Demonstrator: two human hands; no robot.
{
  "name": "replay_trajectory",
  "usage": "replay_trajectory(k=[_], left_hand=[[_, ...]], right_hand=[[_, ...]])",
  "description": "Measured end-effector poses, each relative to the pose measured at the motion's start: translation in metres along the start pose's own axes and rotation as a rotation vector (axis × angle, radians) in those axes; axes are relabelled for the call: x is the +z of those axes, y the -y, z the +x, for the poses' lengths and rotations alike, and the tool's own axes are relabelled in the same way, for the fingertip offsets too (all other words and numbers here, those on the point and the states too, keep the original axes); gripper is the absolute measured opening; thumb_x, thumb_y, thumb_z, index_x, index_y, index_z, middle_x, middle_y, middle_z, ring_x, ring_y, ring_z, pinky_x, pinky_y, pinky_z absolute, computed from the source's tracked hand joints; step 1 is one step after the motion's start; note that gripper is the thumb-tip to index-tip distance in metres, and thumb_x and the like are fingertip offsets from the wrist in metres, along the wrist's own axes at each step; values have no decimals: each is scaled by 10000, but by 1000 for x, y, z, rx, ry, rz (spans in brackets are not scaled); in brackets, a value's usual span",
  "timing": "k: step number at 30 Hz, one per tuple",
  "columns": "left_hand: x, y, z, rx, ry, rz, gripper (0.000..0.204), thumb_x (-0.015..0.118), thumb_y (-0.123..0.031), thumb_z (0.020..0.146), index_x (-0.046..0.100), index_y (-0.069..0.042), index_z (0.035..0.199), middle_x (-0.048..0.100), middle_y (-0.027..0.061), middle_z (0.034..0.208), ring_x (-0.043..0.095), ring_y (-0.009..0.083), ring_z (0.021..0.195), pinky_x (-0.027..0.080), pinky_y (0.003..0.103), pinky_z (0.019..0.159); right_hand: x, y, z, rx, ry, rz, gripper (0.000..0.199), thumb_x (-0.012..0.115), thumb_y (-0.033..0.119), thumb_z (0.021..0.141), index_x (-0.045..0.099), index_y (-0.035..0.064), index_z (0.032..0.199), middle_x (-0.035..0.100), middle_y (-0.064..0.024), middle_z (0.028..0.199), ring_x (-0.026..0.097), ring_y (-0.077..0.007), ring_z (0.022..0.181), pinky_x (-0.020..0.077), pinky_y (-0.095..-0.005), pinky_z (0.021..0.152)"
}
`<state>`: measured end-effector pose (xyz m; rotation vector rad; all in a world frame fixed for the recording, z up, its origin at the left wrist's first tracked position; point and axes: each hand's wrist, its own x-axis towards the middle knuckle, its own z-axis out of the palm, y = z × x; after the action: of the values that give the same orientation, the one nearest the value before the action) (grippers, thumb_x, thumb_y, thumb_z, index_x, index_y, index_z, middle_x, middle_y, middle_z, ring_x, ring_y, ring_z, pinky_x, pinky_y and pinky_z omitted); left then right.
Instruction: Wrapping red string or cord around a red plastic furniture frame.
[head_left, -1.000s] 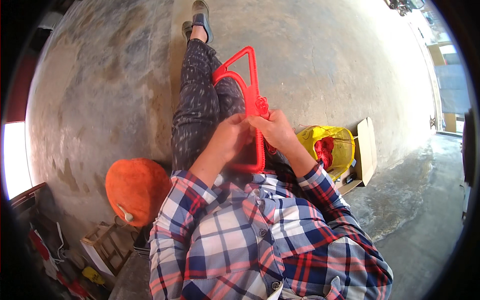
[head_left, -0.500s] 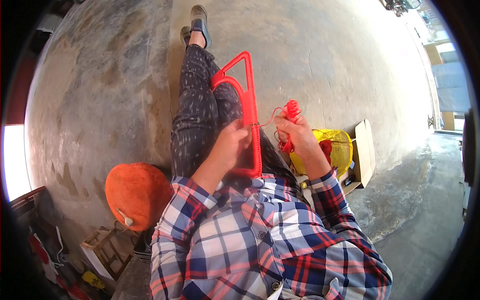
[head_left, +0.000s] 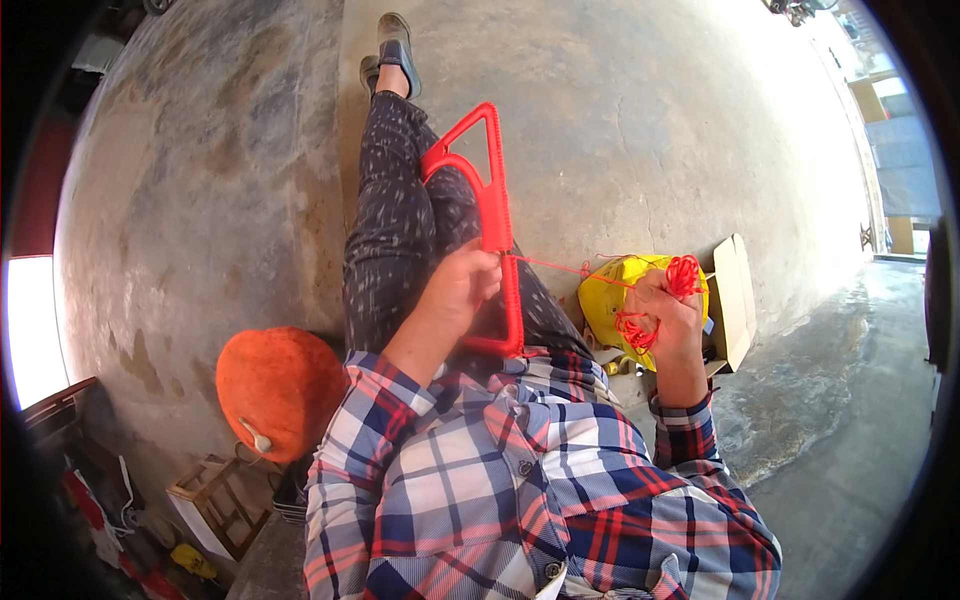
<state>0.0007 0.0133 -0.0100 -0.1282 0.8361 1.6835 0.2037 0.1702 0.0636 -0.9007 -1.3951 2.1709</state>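
Right hand (head_left: 672, 318) has swung farther out to the right since half a second ago, drawing a longer red strand (head_left: 550, 263); left hand (head_left: 462, 288) has hardly shifted.

Nearest: checked shirt (head_left: 480, 440), with the near end of the red frame (head_left: 494, 215) close to its front. Frame lies over the lap, long axis running along the trousers (head_left: 378, 240) toward the feet. Left fingers pinch its long side about midway; this hand is the nearer one, at the frame itself.

Key relation: strand leaves the frame's right edge just beside the left fingertips and runs nearly straight, roughly square to the long axis. Right hand well apart, beyond the lap's right edge, fingers closed round a cord bundle (head_left: 684, 275), loops spilling above and below the fist.

Beyond: yellow bag (head_left: 602, 308) behind the right hand, cardboard box (head_left: 735, 300) beside it. Farthest: shoes (head_left: 396, 48) on bare concrete floor (head_left: 620, 120).
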Motion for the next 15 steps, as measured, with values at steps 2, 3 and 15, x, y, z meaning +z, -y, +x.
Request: replay_trajectory(k=[2,3,15], left_hand=[[0,1,1,-9,-22,-10,68,558,-104,835,592,-66,880,479,-28,658,418,94,565,340,244,524],[-3,2,4,-23,-16,-7,77,556,-108,827,589,-66,882,481,-26,660,419,93,568,343,245,526],[-10,0,1,36,7,10,132,539,-66,874,575,-56,1001,525,-8,749,481,119,630,433,252,631]], right_hand=[[-12,-9,-1,40,-28,53,164,453,-42,746,412,69,632,370,-15,512,312,-109,415,241,-265,425],[-18,-17,1,75,-60,57,168,462,-40,752,412,69,634,373,-13,516,314,-104,414,241,-262,420],[-42,-69,32,324,-136,-69,74,560,117,915,595,53,902,377,73,567,324,-37,445,247,-211,420]])
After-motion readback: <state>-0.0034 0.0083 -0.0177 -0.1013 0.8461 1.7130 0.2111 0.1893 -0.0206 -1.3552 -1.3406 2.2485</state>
